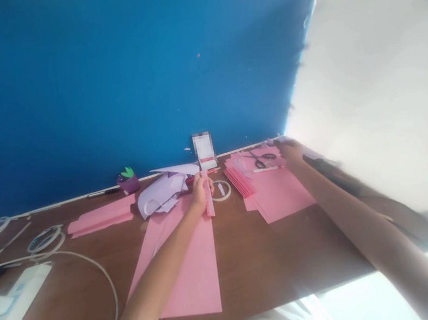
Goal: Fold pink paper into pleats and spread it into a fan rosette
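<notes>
My left hand (199, 191) is closed around a narrow pink paper strip (210, 205), held upright above the far edge of a large pink sheet (193, 274). The strip looks folded. At the back right of the table, my right hand (291, 151) reaches past a stack of pink paper (282, 195), close to some small light purple scraps (268, 143). Its fingers are too small and blurred to make out. Black-handled scissors (259, 161) lie on that stack, beside pleated pink paper (239, 179).
Crumpled purple paper (164, 192) lies left of my left hand, and a roll of white tape (220, 191) to its right. A phone (204, 150) leans on the blue wall. Folded pink paper (102, 216), a purple pot (128, 181), a power strip (20, 304) and cables are leftward.
</notes>
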